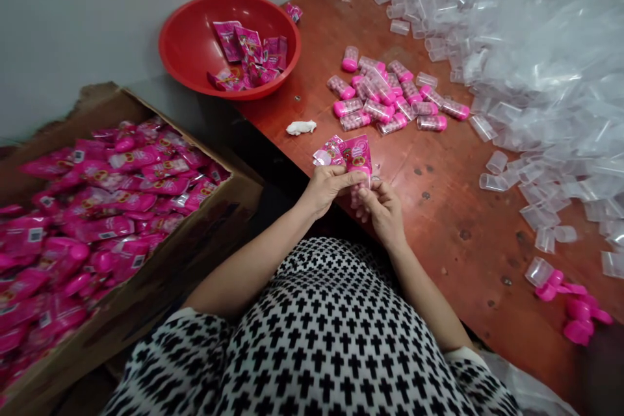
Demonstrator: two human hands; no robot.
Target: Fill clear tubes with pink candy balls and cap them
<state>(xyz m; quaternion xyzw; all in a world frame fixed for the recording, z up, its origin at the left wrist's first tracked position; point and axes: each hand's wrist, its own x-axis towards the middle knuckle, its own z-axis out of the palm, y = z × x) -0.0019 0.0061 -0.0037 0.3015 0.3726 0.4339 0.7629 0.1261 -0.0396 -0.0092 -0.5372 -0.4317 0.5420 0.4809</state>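
At the table's near edge my two hands meet around a pink printed packet (pixel 358 148) and a small clear candy tube (pixel 355 197) of pink beads. My left hand (pixel 325 190) pinches the packet with its thumb and forefinger, just above the tube. The fingers of my right hand (pixel 386 209) are closed on the tube's lower part and cover some of it. Whether the tube is inside the packet or against it, I cannot tell. Another pink packet (pixel 330 152) lies just beyond my left fingers.
Filled pink-capped tubes (pixel 380 96) lie beyond my hands. Clear empty tubes (pixel 550 91) cover the right side. Pink caps (pixel 580 312) sit at lower right. A red bowl (pixel 182 55) holds packets; a cardboard box (pixel 160 302) of filled packets stands left. White crumpled scrap (pixel 301 127) lies nearby.
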